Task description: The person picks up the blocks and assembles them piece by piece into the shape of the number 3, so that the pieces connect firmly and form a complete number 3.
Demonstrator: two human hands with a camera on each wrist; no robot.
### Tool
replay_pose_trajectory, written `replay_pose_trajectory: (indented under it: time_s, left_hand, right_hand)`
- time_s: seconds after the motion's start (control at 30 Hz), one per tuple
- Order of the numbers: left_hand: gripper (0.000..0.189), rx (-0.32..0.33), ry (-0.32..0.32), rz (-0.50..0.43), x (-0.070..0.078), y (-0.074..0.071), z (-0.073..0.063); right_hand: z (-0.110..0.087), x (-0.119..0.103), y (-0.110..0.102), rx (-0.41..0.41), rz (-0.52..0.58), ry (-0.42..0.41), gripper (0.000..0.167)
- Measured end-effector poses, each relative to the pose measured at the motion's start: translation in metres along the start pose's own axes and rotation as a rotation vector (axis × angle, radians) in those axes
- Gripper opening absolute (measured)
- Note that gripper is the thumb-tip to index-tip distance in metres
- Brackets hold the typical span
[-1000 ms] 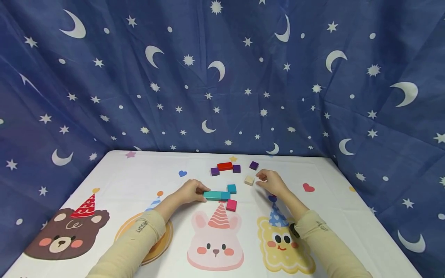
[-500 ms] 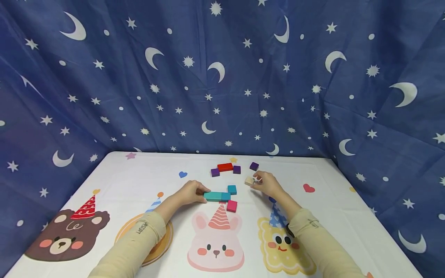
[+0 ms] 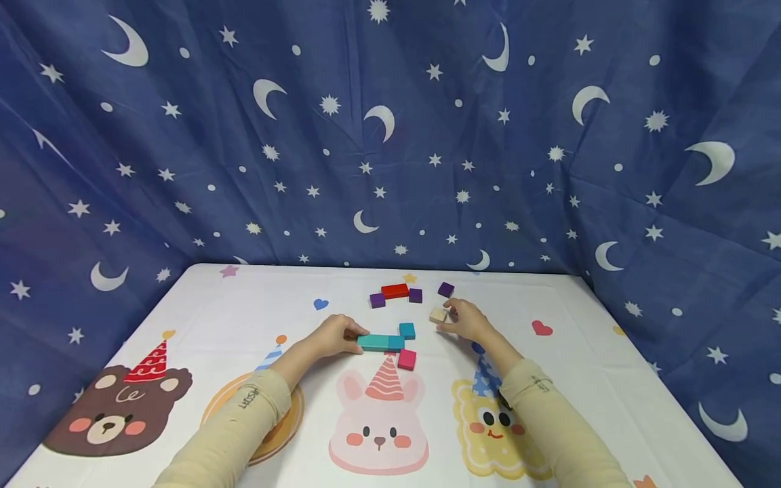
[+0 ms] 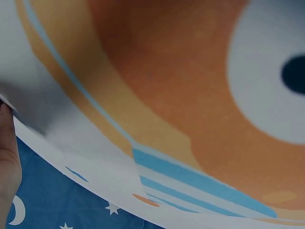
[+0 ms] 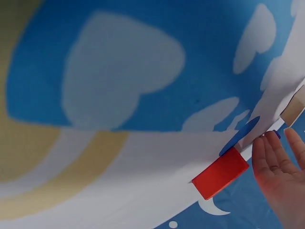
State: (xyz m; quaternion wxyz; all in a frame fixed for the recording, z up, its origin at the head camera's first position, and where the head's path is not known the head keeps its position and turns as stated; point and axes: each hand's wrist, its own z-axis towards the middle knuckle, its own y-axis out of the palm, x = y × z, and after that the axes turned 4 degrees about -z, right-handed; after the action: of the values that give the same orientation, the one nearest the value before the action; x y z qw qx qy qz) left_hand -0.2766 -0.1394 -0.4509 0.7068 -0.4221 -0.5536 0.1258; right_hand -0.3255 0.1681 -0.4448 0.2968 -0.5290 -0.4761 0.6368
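Near the table's middle, my left hand grips the left end of a long teal block between thumb and fingers. A blue block sits against the teal block's right end. My right hand has its thumb and forefinger curled about a small beige wooden block, which rests on the cloth. In the right wrist view, the thumb of the right hand is close by the beige block. The left wrist view shows only part of the left hand at its edge; the held block is hidden there.
A second blue block and a pink block lie beside the teal row. Farther back are a red block and purple blocks, one purple block set apart. A starry curtain hangs behind the table.
My right hand has moved left to the beige block, its thumb and forefinger closing about it. The left hand has stayed on the teal block.
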Motion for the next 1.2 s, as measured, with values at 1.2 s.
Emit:
replay_pose_trajectory:
  time_s: [1.2]
  left_hand:
    - [0.033, 0.016, -0.007, -0.014, 0.003, 0.001, -0.001]
  right_hand:
    - [0.008, -0.008, 0.0, -0.036, -0.065, 0.044, 0.038]
